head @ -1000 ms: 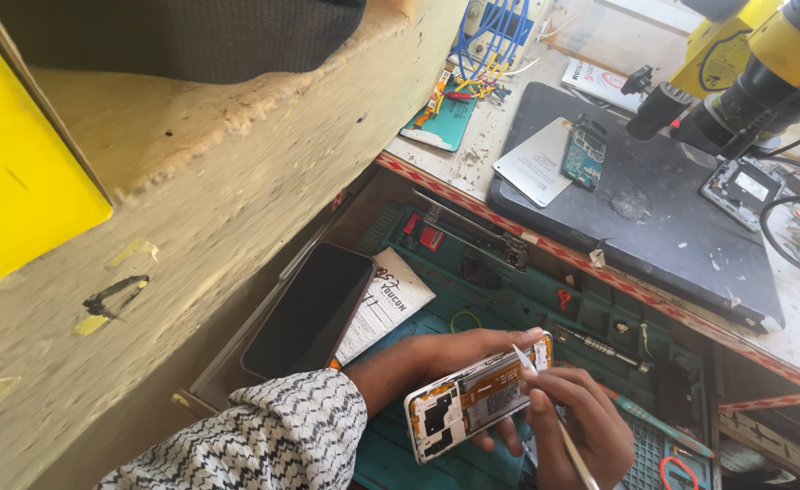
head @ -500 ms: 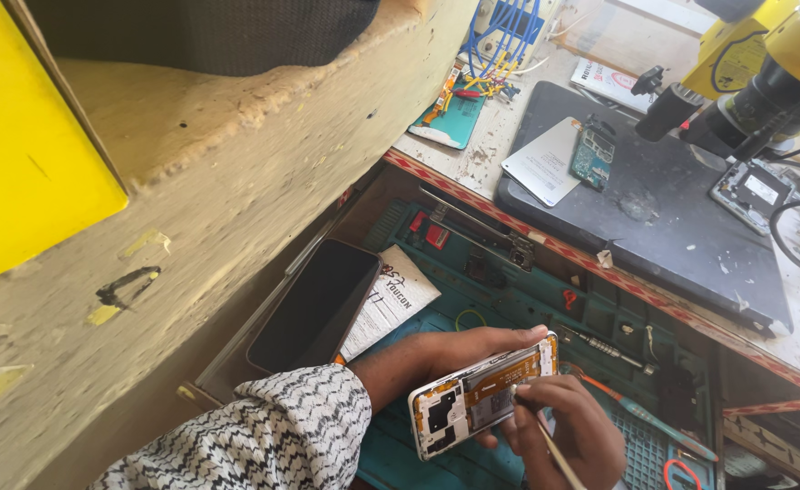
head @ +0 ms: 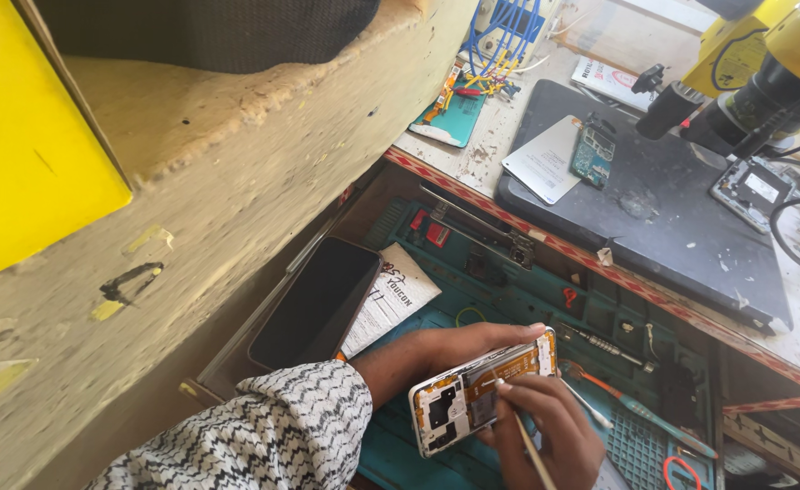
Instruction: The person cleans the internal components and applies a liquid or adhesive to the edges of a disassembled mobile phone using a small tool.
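My left hand (head: 436, 352) holds an opened white phone (head: 481, 390) with its back cover off, orange flex cables and boards showing. My right hand (head: 545, 431) grips a thin pale stick-like tool (head: 522, 436), and its tip touches the phone's inside near the middle. Both hands hover above a teal work mat (head: 509, 299) in an open drawer. My left sleeve (head: 273, 436) is black-and-white patterned.
A dark phone (head: 318, 304) and a white paper slip (head: 391, 298) lie at the drawer's left. Screwdrivers (head: 636, 399) and small parts lie on the mat. On the bench above sit a black pad (head: 672, 218), a small circuit board (head: 592, 156), a microscope (head: 754, 91) and blue wires (head: 509, 27).
The view has shifted slightly. My right hand has brought the tool's tip onto the phone's inside; the left hand keeps holding the phone in about the same place.
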